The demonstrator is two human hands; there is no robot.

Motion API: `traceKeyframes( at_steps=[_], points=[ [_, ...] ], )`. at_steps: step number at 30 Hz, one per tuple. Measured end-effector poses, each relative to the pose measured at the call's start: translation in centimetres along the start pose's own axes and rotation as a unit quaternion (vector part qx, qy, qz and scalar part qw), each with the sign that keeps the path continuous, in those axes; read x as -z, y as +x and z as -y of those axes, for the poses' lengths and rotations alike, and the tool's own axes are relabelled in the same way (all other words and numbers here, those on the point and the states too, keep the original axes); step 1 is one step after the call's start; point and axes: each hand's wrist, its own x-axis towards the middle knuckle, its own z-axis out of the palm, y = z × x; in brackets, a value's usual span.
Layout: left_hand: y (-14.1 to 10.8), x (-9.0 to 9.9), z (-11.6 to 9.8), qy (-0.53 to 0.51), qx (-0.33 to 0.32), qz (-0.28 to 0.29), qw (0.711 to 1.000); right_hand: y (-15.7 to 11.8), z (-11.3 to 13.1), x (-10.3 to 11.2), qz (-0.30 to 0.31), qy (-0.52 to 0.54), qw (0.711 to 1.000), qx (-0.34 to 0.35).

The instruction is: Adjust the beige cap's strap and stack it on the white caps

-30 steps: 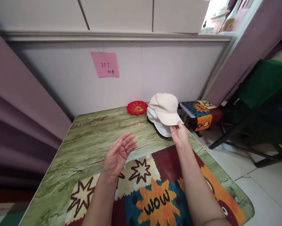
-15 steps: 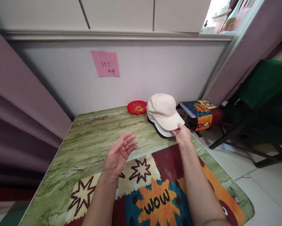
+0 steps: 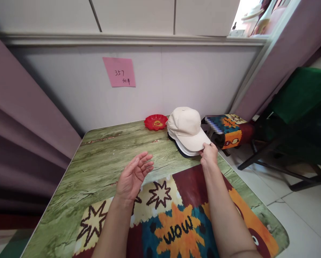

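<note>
A cream baseball cap (image 3: 185,123) tops a small stack at the back right of the table. Beneath it show the brims of a white cap (image 3: 184,149) and a dark cap (image 3: 187,155). My right hand (image 3: 209,153) pinches the edge of the cream cap's brim, thumb on top and fingers underneath. Palm turned inward, my left hand (image 3: 135,172) hovers over the table with its fingers apart and nothing in it.
A red scalloped dish (image 3: 155,122) sits left of the caps by the wall. A colourful mat (image 3: 176,222) covers the near part of the green wood-pattern table (image 3: 106,154). Beyond its right edge stand a patterned stool (image 3: 231,130) and a green-draped chair (image 3: 302,96).
My right hand has shifted slightly right and down along the cream cap's brim, still gripping it. My left hand has drifted a little left.
</note>
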Motion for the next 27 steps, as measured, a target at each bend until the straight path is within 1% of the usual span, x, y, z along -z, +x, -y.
traceKeyframes(
  at_steps=[3,6,11,15,17,19,21,22,23,25,27],
  points=[
    [0.1,0.1,0.0,-0.004,0.001,-0.006,1.0,0.2,-0.2,-0.1,-0.03,-0.026,0.999,0.029],
    [0.2,0.3,0.0,-0.007,0.003,-0.013,1.0,0.3,-0.7,-0.1,-0.048,-0.056,0.996,0.053],
    [0.2,0.5,0.0,-0.008,0.004,-0.024,1.0,1.0,-1.4,0.4,-0.09,-0.114,0.984,0.104],
    [0.3,0.6,0.1,-0.011,0.002,-0.037,0.999,1.2,-1.0,1.1,-0.104,-0.156,0.971,0.151],
    [0.3,0.6,0.1,-0.013,0.003,-0.041,0.999,1.0,-0.6,1.3,-0.105,-0.172,0.961,0.19],
    [0.3,0.6,0.1,-0.013,0.006,-0.042,0.999,0.7,-0.3,1.5,-0.078,-0.231,0.935,0.259],
    [0.4,0.6,0.1,-0.013,0.007,-0.042,0.999,0.5,-0.2,1.6,-0.014,-0.322,0.892,0.318],
    [0.3,0.6,0.1,-0.013,0.006,-0.043,0.999,0.4,-0.3,1.7,0.026,-0.364,0.871,0.33],
    [0.3,0.6,0.1,-0.012,0.005,-0.044,0.999,0.4,-0.5,1.7,0.062,-0.395,0.856,0.327],
    [0.3,0.6,0.0,-0.014,0.002,-0.043,0.999,0.3,-0.9,1.8,0.106,-0.421,0.847,0.307],
    [0.2,0.5,0.0,-0.015,0.001,-0.039,0.999,0.1,-1.2,1.7,0.109,-0.432,0.842,0.303]
  ],
)
